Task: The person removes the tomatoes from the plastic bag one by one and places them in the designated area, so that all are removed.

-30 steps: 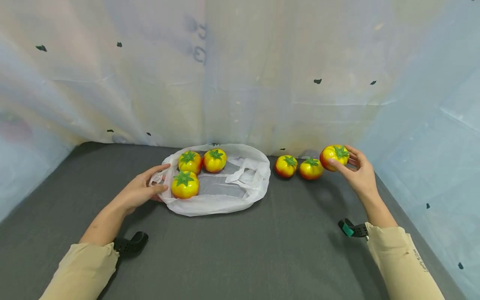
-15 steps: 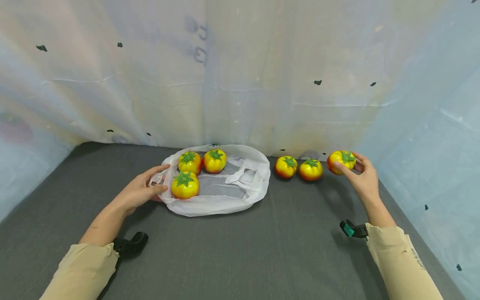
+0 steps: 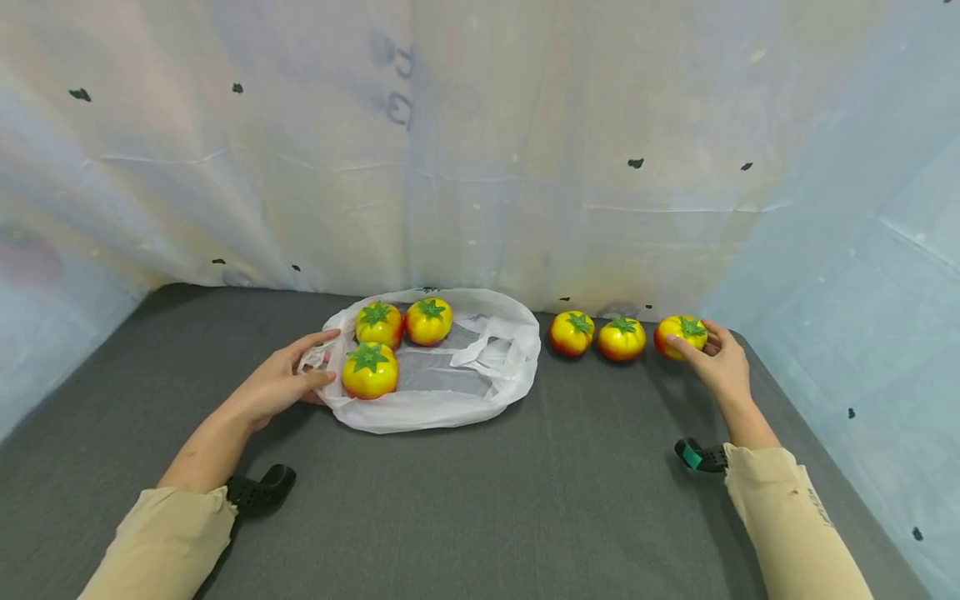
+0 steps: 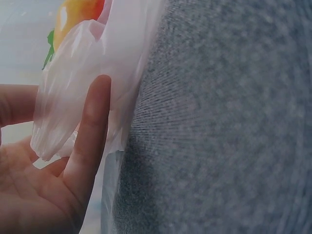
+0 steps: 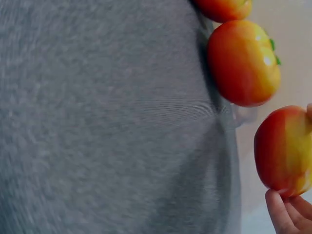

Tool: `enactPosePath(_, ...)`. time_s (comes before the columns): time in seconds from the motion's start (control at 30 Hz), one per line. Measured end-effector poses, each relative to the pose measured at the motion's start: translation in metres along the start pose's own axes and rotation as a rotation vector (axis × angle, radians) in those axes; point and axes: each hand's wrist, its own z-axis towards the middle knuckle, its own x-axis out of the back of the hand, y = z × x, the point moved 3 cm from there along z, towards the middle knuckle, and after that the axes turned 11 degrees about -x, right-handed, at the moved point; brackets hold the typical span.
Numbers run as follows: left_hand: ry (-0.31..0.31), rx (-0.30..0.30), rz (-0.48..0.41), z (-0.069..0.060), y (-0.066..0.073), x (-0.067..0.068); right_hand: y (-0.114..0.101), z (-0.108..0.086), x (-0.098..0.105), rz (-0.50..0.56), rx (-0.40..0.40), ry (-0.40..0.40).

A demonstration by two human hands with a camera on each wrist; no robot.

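A white plastic bag [image 3: 431,412] lies spread on the dark surface, with three yellow-red tomatoes in its left half, one of them nearest the front [image 3: 370,371]. My left hand [image 3: 281,379] holds the bag's left edge; in the left wrist view the fingers [image 4: 92,122] lie around the crumpled plastic [image 4: 73,92]. At the far right my right hand [image 3: 723,358] pinches a tomato [image 3: 678,337] between thumb and fingers. In the right wrist view that tomato [image 5: 282,151] hangs beside another tomato [image 5: 243,63], apart from it. Whether its underside touches the surface I cannot tell.
Two tomatoes, one left [image 3: 572,334] and one right [image 3: 622,339], stand between the bag and the right hand, near the back edge. A pale sheet [image 3: 480,167] hangs behind the dark tabletop [image 3: 480,508], and a bluish sheet [image 3: 885,317] hangs along the right side.
The right hand has moved slightly right and down with its tomato, which now sits lower, nearly in line with the two beside it. The left hand and the bag look unmoved.
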Motion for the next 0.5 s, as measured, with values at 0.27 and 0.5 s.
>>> enactPosePath(0.27, 0.003, 0.004, 0.009, -0.001, 0.001, -0.001, 0.012, 0.010, -0.009, -0.061, -0.044, -0.008)
enactPosePath(0.5, 0.001, 0.016, 0.012, -0.003, 0.002, -0.001, 0.017, 0.013, -0.012, -0.091, -0.068, -0.051)
